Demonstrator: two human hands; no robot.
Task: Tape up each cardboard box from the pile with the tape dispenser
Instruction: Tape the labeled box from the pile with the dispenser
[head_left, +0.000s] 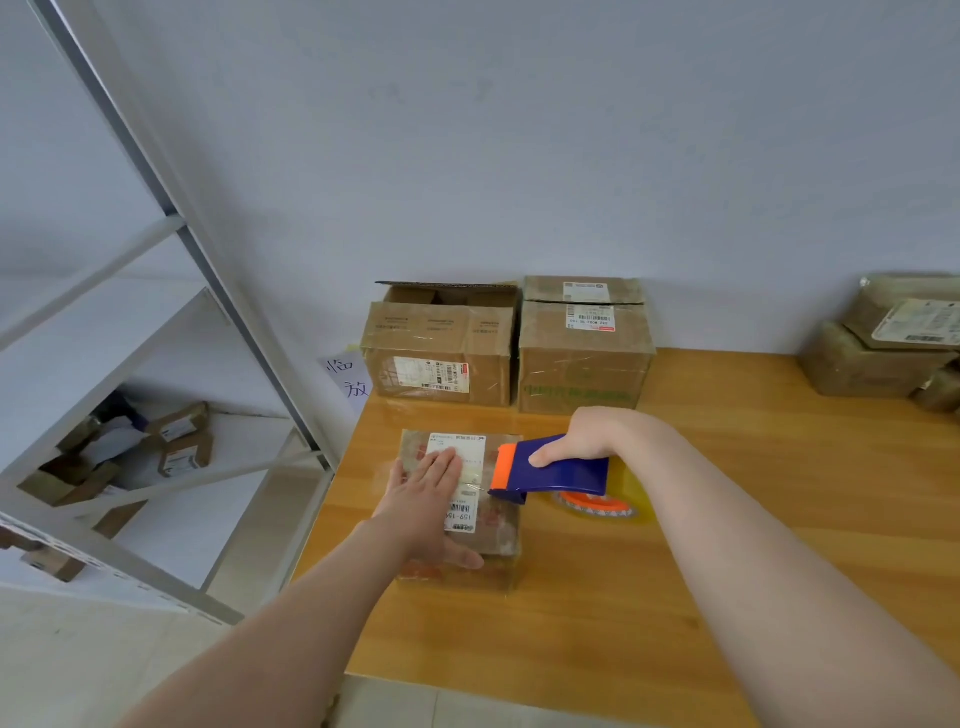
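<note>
A small brown cardboard box with a white shipping label lies near the left end of the wooden table. My left hand presses flat on its top, fingers straight over the label. My right hand grips the blue and orange tape dispenser, whose orange front edge touches the box's top right side. The clear tape roll with an orange core sits under the dispenser's rear, above the table.
Two larger cardboard boxes stand against the wall at the back, the left one open on top. More wrapped parcels are stacked at the far right. A metal shelf with small boxes stands left of the table.
</note>
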